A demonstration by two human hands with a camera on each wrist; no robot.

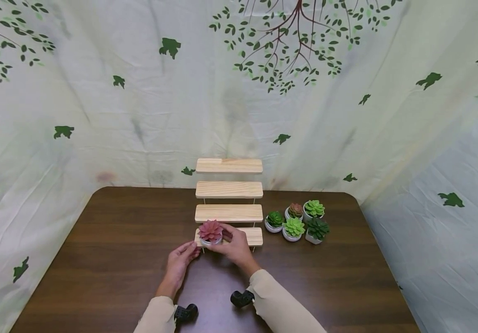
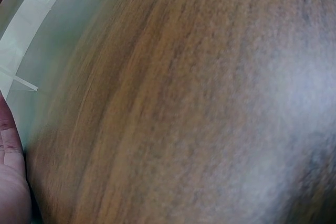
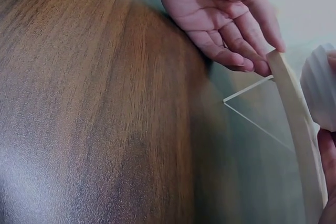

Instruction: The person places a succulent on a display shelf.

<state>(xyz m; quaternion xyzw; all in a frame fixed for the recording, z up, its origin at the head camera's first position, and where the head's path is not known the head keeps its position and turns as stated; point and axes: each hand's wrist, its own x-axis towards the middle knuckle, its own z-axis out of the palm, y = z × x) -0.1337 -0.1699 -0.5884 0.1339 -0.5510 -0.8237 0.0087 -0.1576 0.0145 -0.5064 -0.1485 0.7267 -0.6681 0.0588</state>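
Note:
A pink artificial succulent (image 1: 210,230) in a small ribbed white pot (image 3: 318,90) is held at the left part of the lowest step of a wooden tiered shelf (image 1: 253,236). My right hand (image 1: 235,248) grips the pot from its right side, thumb at the front and fingers behind. At the left end of that same step, my left hand (image 1: 178,266) pinches the board (image 3: 295,124), thumb above and curled fingers below, as the right wrist view shows. Only an edge of the left palm (image 2: 11,184) enters the left wrist view.
Right of the shelf stands a cluster of several potted succulents, among them a dark green one (image 1: 317,228), a bright green one (image 1: 294,226) and a reddish one (image 1: 295,210). The brown table (image 1: 109,259) meets a leaf-printed white curtain (image 1: 139,106) behind it.

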